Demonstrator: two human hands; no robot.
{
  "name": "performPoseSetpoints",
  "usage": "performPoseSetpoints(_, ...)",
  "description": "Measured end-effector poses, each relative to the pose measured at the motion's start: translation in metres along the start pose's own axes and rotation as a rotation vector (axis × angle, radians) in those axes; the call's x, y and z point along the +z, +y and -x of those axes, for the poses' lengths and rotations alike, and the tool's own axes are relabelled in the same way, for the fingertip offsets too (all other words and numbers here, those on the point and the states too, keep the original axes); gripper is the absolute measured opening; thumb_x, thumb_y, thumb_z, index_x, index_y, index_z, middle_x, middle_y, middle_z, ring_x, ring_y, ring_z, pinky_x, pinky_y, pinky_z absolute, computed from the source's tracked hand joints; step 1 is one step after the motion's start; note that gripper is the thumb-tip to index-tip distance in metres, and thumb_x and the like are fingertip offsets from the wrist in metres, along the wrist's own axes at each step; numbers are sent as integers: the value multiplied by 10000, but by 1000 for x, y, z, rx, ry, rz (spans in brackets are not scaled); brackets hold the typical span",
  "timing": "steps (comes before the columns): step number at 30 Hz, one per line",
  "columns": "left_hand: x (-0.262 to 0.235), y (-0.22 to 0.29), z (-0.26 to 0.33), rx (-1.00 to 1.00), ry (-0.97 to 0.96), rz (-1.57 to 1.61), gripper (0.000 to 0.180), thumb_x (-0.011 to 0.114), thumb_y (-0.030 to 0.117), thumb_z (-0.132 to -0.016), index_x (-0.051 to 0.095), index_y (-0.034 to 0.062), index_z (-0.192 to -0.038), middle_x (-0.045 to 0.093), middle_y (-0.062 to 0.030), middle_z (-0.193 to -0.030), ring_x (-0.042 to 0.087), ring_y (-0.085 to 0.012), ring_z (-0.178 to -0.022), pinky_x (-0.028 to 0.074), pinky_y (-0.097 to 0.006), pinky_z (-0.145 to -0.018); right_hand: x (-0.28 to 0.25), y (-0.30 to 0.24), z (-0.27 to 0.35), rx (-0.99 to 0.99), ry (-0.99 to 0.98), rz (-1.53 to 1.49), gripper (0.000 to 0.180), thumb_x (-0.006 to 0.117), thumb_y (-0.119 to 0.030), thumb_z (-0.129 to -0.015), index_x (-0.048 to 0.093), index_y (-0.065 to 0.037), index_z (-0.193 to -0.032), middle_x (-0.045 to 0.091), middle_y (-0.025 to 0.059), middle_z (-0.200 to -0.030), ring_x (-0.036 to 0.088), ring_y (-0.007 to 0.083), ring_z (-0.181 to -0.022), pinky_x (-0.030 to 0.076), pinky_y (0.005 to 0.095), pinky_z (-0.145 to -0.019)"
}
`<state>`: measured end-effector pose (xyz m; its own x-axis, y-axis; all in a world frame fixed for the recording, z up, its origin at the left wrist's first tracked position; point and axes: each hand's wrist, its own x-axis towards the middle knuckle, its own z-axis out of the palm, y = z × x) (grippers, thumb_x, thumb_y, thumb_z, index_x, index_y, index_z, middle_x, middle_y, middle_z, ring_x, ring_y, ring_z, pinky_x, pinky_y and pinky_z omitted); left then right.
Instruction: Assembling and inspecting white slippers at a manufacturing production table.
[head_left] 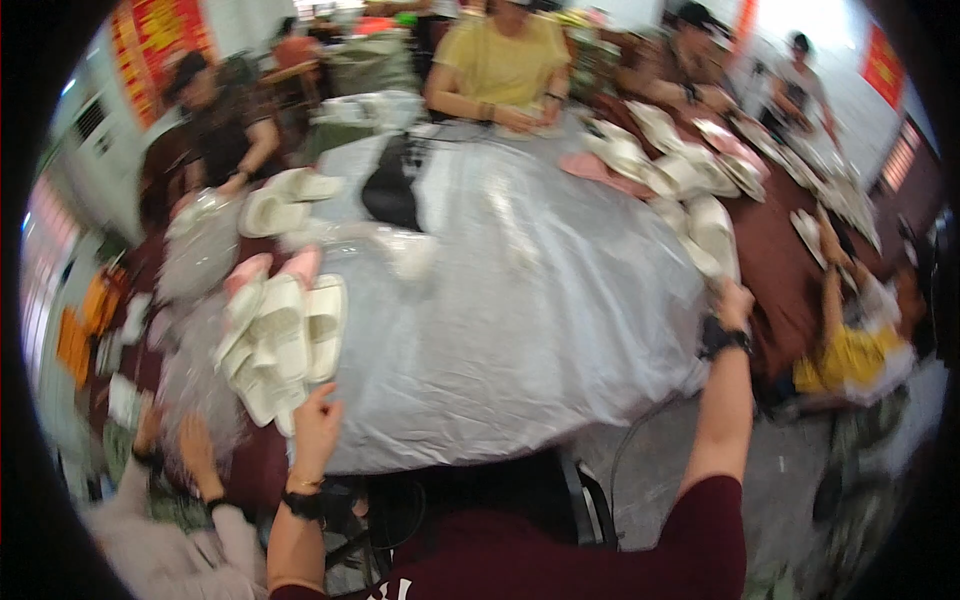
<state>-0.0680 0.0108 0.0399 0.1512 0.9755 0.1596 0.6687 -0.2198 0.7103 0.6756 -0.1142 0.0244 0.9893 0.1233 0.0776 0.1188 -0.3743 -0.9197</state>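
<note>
Large round desk under a shiny grey-white plastic cover, filling the middle of the frame. Several other people seated around the far rim, top of the frame, one in a yellow top at upper centre, busy with their own hands. Long rows of pale slippers along the upper right edge of the desk. Black bag lying at upper centre.

Stack of white slippers at the left edge of the desk, overlapping, with pink ones at its upper end. Left hand at lower left, just below that stack, fingers loosely together and touching the lowest slipper; a real grip not clear. Right hand stretched far to the right rim, at the near end of the slipper row; spread or closed not possible to tell through the blur.

Judging by the layout: many slippers already piled and lined up, more loose ones left scattered near the far side.

Whole view blurred by motion. Another person's two hands at lower left, cut off by the dark rim. Own torso hidden except maroon sleeves.
</note>
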Motion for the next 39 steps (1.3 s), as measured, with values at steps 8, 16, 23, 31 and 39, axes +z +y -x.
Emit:
performPoseSetpoints(8,-10,2,23,-95,48,36,286,642,143,-789,648,29,-1051,615,-126,-620,584,-189,-526,459,-312,-530,47,-9,-16,167,188,59,817,818,-442,-592,482,109,-1092,592,210,-1013,599,282,-731,471,335,-541)
performPoseSetpoints(16,-8,6,28,-118,48,41,279,640,155,-790,654,24,-1037,619,-125,-621,608,-193,-547,465,-310,-534,69,0,-33,142,-62,-180,293,820,-176,-645,629,29,-731,618,75,-689,529,165,-471,417,322,-419)
performPoseSetpoints(23,-10,1,31,-117,52,40,277,635,155,-786,656,23,-1029,624,-127,-626,607,-202,-542,467,-313,-537,74,-32,-20,305,-6,-274,500,845,-194,-618,529,26,-937,601,108,-704,554,193,-502,447,324,-435)
performPoseSetpoints(31,-9,-1,33,-135,42,48,275,632,167,-783,661,27,-1018,618,-128,-620,606,-213,-543,469,-323,-541,80,-23,-44,288,-41,-57,435,761,-92,-623,510,26,-959,613,116,-791,577,207,-572,475,314,-505)
performPoseSetpoints(39,-11,-4,36,-124,55,22,264,635,163,-776,668,25,-1000,612,-132,-615,606,-222,-542,464,-328,-536,73,-1,-55,298,-300,-465,257,646,-259,-708,611,-24,-806,615,64,-737,575,167,-579,451,315,-517)
